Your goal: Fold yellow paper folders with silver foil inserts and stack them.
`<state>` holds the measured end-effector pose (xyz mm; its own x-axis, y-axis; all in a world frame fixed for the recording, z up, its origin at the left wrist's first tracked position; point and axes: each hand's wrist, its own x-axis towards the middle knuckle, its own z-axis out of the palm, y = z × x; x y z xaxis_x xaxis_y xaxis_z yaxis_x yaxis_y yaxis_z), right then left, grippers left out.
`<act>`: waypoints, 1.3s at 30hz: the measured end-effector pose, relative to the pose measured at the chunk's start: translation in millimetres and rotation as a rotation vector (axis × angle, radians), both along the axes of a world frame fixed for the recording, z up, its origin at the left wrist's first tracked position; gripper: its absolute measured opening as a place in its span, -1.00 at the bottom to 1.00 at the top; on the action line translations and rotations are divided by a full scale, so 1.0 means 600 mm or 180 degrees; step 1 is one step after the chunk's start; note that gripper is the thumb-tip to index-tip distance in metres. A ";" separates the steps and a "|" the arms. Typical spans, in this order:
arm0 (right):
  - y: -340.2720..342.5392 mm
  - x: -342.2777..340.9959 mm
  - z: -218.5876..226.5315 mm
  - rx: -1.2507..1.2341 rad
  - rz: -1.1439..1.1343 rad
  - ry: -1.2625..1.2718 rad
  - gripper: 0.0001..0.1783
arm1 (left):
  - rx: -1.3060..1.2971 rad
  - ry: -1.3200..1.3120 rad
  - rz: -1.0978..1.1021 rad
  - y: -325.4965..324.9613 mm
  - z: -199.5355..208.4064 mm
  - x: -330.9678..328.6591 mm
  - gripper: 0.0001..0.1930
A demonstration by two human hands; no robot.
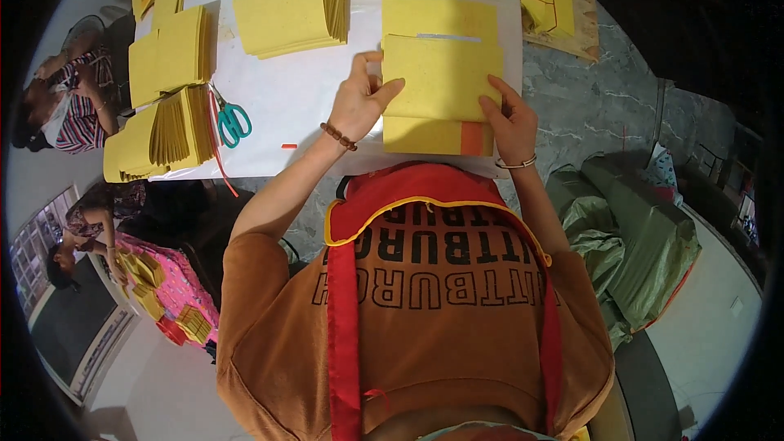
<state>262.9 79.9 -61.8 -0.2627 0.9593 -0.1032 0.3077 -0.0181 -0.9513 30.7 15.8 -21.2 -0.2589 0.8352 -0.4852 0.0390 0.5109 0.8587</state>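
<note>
A folded stack of yellow paper lies in front of me on the white-covered table, with more yellow sheets beyond and below it. My left hand grips its left edge, thumb on top and forefinger at the side. At the right edge, my right hand holds the same paper between thumb and fingers. An orange-red patch shows on the lower sheet beside my right hand. Near the far edge of the folded paper runs a thin grey strip. How many sheets my fingers pinch cannot be seen.
Fanned yellow paper stacks and folded bundles stand on the table's left side. Teal-handled scissors lie by a red ribbon. Green wrapped bundles sit at right. Two other people are at left, one by a pink-covered table.
</note>
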 end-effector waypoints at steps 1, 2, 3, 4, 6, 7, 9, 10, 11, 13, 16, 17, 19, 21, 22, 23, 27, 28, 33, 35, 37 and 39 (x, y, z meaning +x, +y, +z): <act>0.000 0.000 0.001 0.0027 0.0018 -0.0053 -0.62 | 0.0750 0.1311 -0.0172 0.003 0.010 0.001 -0.68; 0.000 0.000 0.001 0.0026 0.0009 -0.0056 -0.62 | 0.1506 0.2619 -0.0344 0.008 0.018 0.001 -0.62; 0.000 -0.002 0.000 0.0016 -0.0007 0.0005 -0.62 | 0.1505 0.2618 -0.0336 0.014 0.025 0.005 -0.62; -0.001 -0.003 0.001 0.0008 -0.0025 0.0066 -0.61 | 0.1982 0.2929 -0.0916 0.024 0.030 0.013 -0.55; -0.002 -0.002 0.001 -0.0003 -0.0012 0.0044 -0.62 | 0.2463 0.3227 -0.1501 0.033 0.028 0.040 -0.47; -0.001 -0.002 0.002 -0.0017 -0.0003 0.0030 -0.62 | 0.2438 0.3149 -0.1852 0.029 0.022 0.061 -0.42; 0.001 -0.005 0.009 0.0035 0.0027 -0.0108 -0.62 | 0.2138 0.3208 -0.2470 0.022 0.001 0.074 -0.31; 0.001 -0.005 0.014 0.0077 0.0051 -0.0251 -0.63 | 0.2146 0.3208 -0.2474 0.020 -0.007 0.074 -0.31; 0.001 -0.004 0.015 0.0080 0.0044 -0.0251 -0.63 | 0.2051 0.3258 -0.2532 0.018 -0.015 0.074 -0.31; -0.003 -0.003 0.020 -0.0430 0.0075 -0.0140 -0.59 | 0.1955 0.3297 -0.2604 0.017 -0.017 0.075 -0.31; -0.029 -0.002 0.055 0.2250 0.0285 -0.1956 -0.47 | 0.1890 0.3287 -0.2645 0.022 -0.018 0.073 -0.31; -0.041 0.003 0.047 0.2253 0.0287 -0.1947 -0.47 | 0.1859 0.3277 -0.2641 0.022 -0.020 0.073 -0.32; -0.069 0.016 0.023 0.1857 0.1456 -0.2120 -0.36 | 0.1842 0.3248 -0.2648 0.021 -0.019 0.075 -0.33; -0.070 0.021 0.015 0.1719 0.1502 -0.2161 -0.34 | 0.2016 0.3348 -0.2582 0.023 -0.018 0.073 -0.35; -0.070 0.022 0.014 0.1593 0.1552 -0.2192 -0.31 | 0.2007 0.3360 -0.2566 0.022 -0.019 0.072 -0.35; -0.073 0.023 0.014 0.1611 0.1568 -0.2181 -0.31 | 0.2118 0.3312 -0.2487 0.020 -0.020 0.072 -0.37; -0.069 0.018 0.029 0.1300 0.1568 -0.2311 -0.36 | 0.2513 0.3541 -0.2432 0.016 -0.030 0.075 -0.40; -0.065 0.018 0.032 0.0880 0.1595 -0.2256 -0.39 | 0.2486 0.3594 -0.2388 0.015 -0.032 0.078 -0.40; -0.034 0.034 0.027 0.0625 0.1003 -0.0226 -0.48 | 0.2575 0.3932 -0.2255 0.021 -0.011 0.084 -0.47; -0.026 0.027 0.032 0.0477 0.0526 0.0138 -0.52 | 0.2428 0.3486 -0.2274 0.028 0.004 0.061 -0.49; -0.017 0.023 0.035 0.0308 0.0016 0.0513 -0.56 | 0.3062 0.3700 -0.1790 0.025 0.028 0.012 -0.45; -0.015 0.027 0.041 0.0370 0.0023 0.0417 -0.58 | 0.2961 0.3934 -0.1188 0.006 0.070 -0.048 -0.46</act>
